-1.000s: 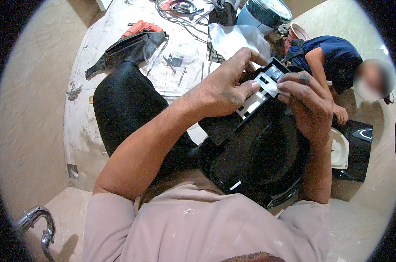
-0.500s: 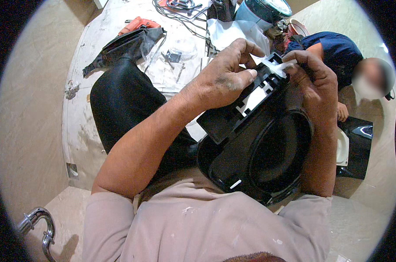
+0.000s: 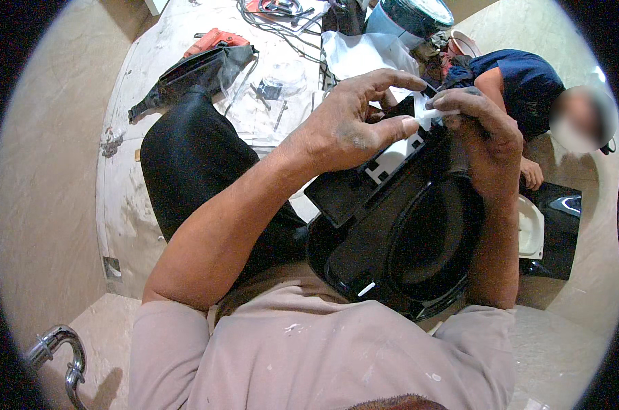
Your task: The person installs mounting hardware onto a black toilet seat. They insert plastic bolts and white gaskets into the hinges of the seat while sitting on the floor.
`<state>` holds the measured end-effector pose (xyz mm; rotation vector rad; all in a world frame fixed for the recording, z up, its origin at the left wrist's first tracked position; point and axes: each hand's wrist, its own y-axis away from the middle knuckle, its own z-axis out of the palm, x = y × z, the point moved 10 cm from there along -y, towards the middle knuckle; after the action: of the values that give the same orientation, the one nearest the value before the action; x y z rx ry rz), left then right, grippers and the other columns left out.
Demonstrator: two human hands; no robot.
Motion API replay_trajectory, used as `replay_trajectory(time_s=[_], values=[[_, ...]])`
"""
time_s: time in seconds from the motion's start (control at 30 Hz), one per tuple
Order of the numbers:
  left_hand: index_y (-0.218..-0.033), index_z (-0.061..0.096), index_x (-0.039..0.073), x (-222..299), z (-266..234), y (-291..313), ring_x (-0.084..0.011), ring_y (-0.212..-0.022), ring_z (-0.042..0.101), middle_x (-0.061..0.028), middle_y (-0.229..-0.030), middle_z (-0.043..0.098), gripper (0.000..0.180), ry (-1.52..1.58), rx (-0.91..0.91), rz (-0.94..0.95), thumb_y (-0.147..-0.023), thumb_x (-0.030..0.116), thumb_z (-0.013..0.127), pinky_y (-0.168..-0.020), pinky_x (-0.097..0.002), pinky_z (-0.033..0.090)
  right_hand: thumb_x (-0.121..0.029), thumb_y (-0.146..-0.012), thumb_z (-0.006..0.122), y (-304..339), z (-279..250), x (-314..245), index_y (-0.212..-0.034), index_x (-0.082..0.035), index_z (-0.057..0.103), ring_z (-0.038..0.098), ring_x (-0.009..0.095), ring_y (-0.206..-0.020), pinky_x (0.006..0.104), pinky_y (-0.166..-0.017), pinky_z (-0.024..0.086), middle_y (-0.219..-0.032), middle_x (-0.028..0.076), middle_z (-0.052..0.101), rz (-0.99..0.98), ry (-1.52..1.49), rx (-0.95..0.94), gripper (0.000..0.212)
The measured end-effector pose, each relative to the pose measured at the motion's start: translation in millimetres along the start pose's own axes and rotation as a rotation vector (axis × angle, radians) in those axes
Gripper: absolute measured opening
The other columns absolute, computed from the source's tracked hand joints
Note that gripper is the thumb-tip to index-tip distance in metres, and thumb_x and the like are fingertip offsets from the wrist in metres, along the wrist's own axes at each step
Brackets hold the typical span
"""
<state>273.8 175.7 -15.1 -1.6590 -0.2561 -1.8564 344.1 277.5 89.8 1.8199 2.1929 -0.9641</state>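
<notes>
Head cam, looking down at two dusty hands. The right hand [image 3: 485, 130] has its thumb and fingers pinched together on a small white piece [image 3: 427, 115], which pokes out from the fingertips toward the left hand [image 3: 357, 123]. On that left one, thumb and index are spread wide with a clear gap between them; the other fingers are partly tucked out of sight, so I can't tell if they've got hold of anything.

Just under the left thumb sits a black frame [image 3: 340, 197], tilted, its far end right up by both sets of fingertips, so the white piece is at that end. There's a pale patch in the frame's slots, can't tell if it's an insert or the floor showing through. Closer to the body than the fingers is a big glossy black shell [image 3: 398, 239] with a rounded hollow, plus a short white strip [image 3: 366, 289] near its edge.

Left of the left fingers: a black bag [image 3: 200, 76] with a red tool [image 3: 220, 39] behind it. Past the fingertips: a plastic sheet [image 3: 364, 55] and a blue bucket [image 3: 399, 24]. Off right of the right fingers, a co-worker [image 3: 528, 78] in navy bends over, one hand [image 3: 531, 174] near a cream basin [image 3: 530, 229].
</notes>
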Motion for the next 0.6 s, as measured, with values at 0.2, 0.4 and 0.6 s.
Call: replay_trajectory(time_s=[0.2,0.4,0.6], values=[[-0.139,0.059,0.009,-6,-1,0,-0.0092,-0.085,0.061,-0.0012,-0.099,0.059,0.050,0.023,0.027,-0.040,-0.092,0.009,0.077,-0.073,-0.0232,0.054,0.004,-0.088,0.069,5,5,-11,-0.104,-0.004,0.073,0.072,0.025,-0.094,0.0330,-0.083,0.056,-0.101,0.012,0.074,-0.121,-0.072,0.031,0.018],[-0.138,0.057,0.009,-7,2,0,-0.0117,-0.089,0.063,-0.0027,-0.103,0.057,0.049,0.011,0.007,-0.037,-0.092,0.004,0.073,-0.077,-0.0254,0.056,0.005,-0.088,0.071,9,0,-16,-0.104,-0.004,0.073,0.072,0.025,-0.092,0.0323,-0.081,0.057,-0.100,0.012,0.073,-0.104,0.026,0.149,0.019],[-0.139,0.051,0.010,-1,3,1,-0.0104,-0.089,0.062,-0.0032,-0.099,0.059,0.053,0.038,0.008,-0.002,-0.092,-0.001,0.071,-0.077,-0.0243,0.053,0.004,-0.088,0.072,10,0,-29,-0.104,-0.004,0.074,0.070,0.025,-0.085,0.0326,-0.075,0.055,-0.094,0.012,0.069,-0.123,0.173,0.229,0.018]])
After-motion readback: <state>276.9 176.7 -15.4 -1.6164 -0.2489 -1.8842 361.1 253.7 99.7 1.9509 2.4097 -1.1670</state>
